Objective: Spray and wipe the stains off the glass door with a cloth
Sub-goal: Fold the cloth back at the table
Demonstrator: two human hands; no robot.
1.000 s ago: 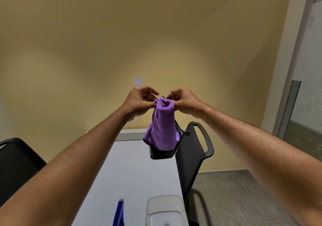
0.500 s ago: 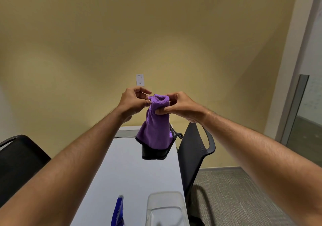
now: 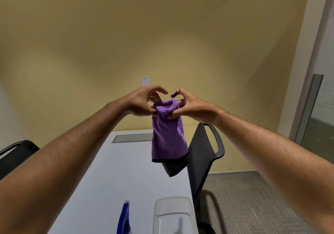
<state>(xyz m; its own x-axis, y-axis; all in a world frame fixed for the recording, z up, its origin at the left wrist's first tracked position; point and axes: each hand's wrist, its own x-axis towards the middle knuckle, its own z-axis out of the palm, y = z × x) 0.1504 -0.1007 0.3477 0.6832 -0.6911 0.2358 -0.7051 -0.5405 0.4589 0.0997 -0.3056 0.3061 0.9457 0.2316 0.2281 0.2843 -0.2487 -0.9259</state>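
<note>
So this looks like prep stage, nothing has touched glass yet. The person holds the purple cloth (image 3: 167, 136) up in mid-air at about the centre of the view, over the far end of the white table (image 3: 115, 170). Both hands are pinched onto its bunched top edge: the left hand (image 3: 142, 102) grips at the cloth's 9 o'clock side with the lower fingers and thumb closed on the fabric while the index finger arches loosely above, and the right hand (image 3: 189, 105) clamps the 3 o'clock side between thumb and lower fingers, with the upper fingers curled free. The rest of the cloth hangs straight down, with a dark band along its bottom hem.

Best guess is the person is folding or gathering the cloth into a wiping pad.

The blue thing (image 3: 123, 219) at 6 o'clock on the table is probably the spray bottle, though only part of it shows so that's not certain. A clear plastic tub (image 3: 173, 214) sits just beside it. The glass door (image 3: 310, 112) seems to be the panel at 3 o'clock, well apart from the hands.

The next move would need 1 hand freed for the bottle, the other keeping the cloth bunched, then a turn toward 3 o'clock.
</note>
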